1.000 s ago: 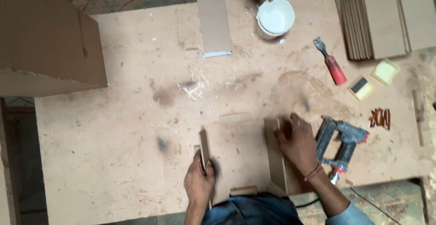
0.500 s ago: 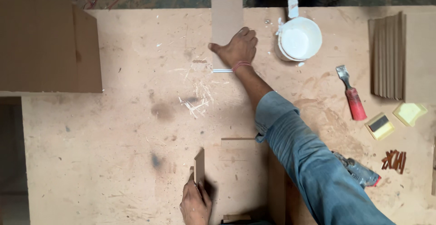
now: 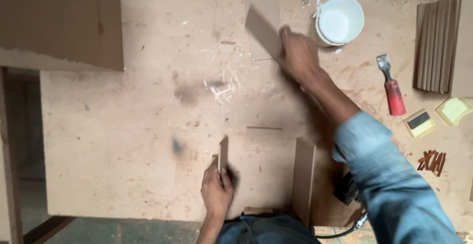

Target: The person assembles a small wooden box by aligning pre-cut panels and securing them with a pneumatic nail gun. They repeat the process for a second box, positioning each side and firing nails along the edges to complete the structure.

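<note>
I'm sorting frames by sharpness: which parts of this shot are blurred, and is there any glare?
Head view: the right hand and the board it grips are smeared by motion; the left hand, the upright panel it holds and the white tub look sharp; light is soft, with no glare.

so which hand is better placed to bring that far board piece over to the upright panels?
Right, most likely. The right hand already grips the lifted board piece near the white tub. The left hand is busy steadying the upright left panel.

table: pale tan | bucket: white | chisel handle: red | sleeve: light blue | sponges: yellow
</note>
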